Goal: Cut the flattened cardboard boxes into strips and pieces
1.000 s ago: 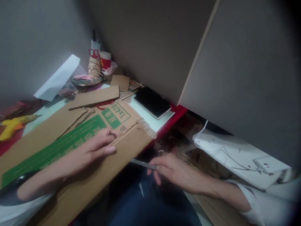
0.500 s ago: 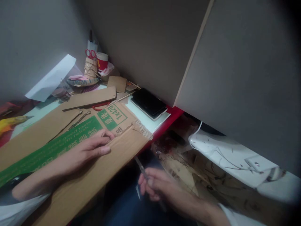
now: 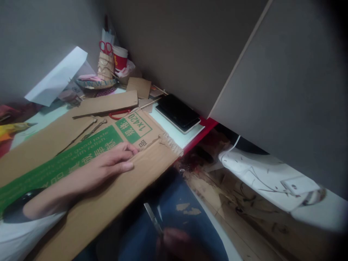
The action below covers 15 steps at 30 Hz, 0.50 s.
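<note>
My left hand (image 3: 108, 165) lies flat, fingers together, on a large brown cardboard sheet (image 3: 89, 159) with green print, pressing along its fold. The sheet hangs over the table's near edge. My right hand (image 3: 178, 246) is low at the bottom of the view, dark and blurred, closed round a thin metal craft knife (image 3: 152, 217) whose blade points up and left toward the cardboard's lower edge. The blade is clear of the cardboard.
A black tablet (image 3: 178, 113) lies on the white tabletop by the grey wall. Red scissors (image 3: 102, 46) in a holder, a red cup (image 3: 119, 59), cardboard strips (image 3: 108, 104) and a yellow glue gun (image 3: 12, 129) sit behind. Scraps litter the floor (image 3: 223, 188).
My right hand with the knife has dropped down and back toward me, from beside the cardboard's edge to the bottom of the view. The left hand has stayed put on the cardboard.
</note>
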Motion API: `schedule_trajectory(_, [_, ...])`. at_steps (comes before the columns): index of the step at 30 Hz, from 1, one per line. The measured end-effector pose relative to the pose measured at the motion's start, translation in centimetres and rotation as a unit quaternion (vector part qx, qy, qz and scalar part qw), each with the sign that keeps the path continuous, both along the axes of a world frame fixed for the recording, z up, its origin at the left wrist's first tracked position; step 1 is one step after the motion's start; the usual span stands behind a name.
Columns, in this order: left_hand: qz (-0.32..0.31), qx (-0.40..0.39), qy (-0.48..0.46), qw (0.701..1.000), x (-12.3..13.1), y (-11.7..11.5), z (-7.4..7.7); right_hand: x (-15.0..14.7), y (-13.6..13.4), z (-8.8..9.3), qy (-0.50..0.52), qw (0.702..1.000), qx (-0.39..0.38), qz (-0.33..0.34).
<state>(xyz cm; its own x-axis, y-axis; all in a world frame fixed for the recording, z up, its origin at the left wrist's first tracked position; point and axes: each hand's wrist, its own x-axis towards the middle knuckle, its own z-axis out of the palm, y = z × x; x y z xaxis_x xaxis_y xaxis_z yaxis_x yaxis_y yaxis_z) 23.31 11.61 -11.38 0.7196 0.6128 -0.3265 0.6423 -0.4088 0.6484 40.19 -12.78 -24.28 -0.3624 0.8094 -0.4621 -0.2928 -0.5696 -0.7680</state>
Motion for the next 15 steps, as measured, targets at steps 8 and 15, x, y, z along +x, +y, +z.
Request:
schedule_trajectory(8, [0.028,-0.009,0.010,1.000,-0.5,0.2,-0.1,2.9,2.4,3.6,-0.118,0.991,0.057,0.011])
schedule_trajectory(15, [0.131,-0.029,0.052,0.990,1.1,-2.0,2.5,3.6,2.7,5.8,-0.204,0.975,0.086,0.008])
